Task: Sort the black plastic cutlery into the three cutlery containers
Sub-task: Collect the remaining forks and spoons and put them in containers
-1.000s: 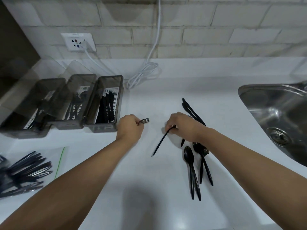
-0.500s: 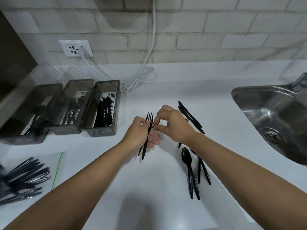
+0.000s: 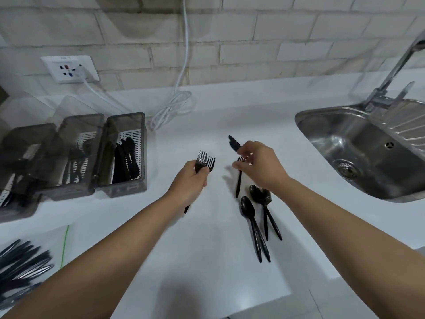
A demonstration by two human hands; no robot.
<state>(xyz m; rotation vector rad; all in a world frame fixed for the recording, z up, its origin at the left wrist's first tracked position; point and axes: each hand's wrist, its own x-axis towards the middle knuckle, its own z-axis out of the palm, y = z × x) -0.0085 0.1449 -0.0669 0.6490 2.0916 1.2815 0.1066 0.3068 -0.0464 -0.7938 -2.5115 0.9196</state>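
My left hand (image 3: 190, 180) grips two black forks (image 3: 205, 161), tines up and away from me, their handles poking out below my wrist. My right hand (image 3: 259, 165) hovers over the loose pile and pinches another black fork (image 3: 239, 180) near its tines, its handle slanting down to the counter. Black knives (image 3: 233, 142) lie just beyond that hand. Several black spoons (image 3: 257, 212) lie nearer me. Three smoky plastic cutlery containers stand at the left: the right one (image 3: 125, 155) holds black pieces, the middle one (image 3: 76, 157) and the left one (image 3: 23, 166) hold some too.
A steel sink (image 3: 358, 153) with a tap (image 3: 395, 67) takes the right side. A coiled white cable (image 3: 171, 109) lies behind the containers, below a wall socket (image 3: 70, 69). A clear bag of more black cutlery (image 3: 20, 270) sits at the lower left.
My right hand passed a second fork into my left hand, then moved back right to the pile and took hold of another fork. My view shifted right, showing the tap.
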